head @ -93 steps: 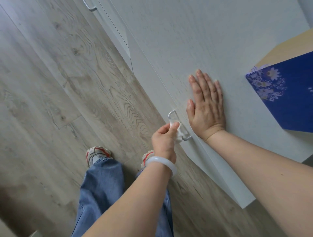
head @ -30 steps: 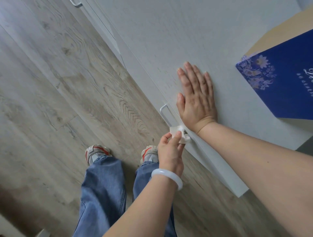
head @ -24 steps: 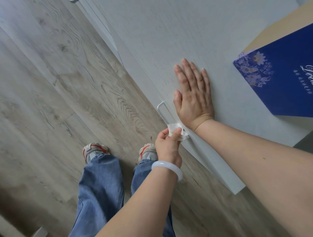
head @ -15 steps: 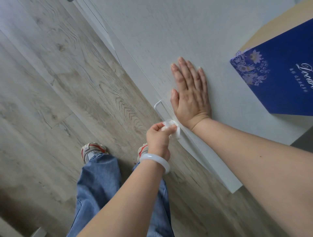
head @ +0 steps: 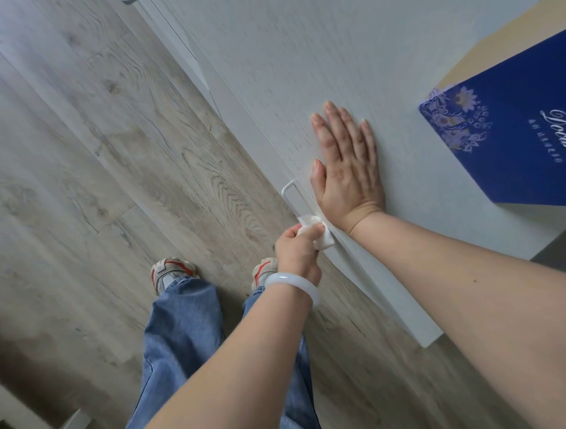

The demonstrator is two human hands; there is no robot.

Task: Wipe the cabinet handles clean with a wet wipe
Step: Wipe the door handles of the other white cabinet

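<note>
A white bar handle (head: 291,196) is fixed to the front edge of a low white cabinet (head: 275,61). My left hand (head: 298,254), with a white bangle on the wrist, pinches a folded white wet wipe (head: 318,234) round the near end of the handle. The handle's far end is bare; the wipe hides its near end. My right hand (head: 346,171) lies flat with straight fingers on the cabinet top, just beside the handle.
A blue box with floral print (head: 505,131) stands on the cabinet top at the right. Another handle (head: 130,1) shows at the top edge. Grey wood floor (head: 107,153) lies to the left, with my jeans and shoes (head: 171,272) below.
Over the last seconds my left hand has slid the wipe back and forth along the handle, ending at its near end. My right hand has stayed flat on the cabinet top.
</note>
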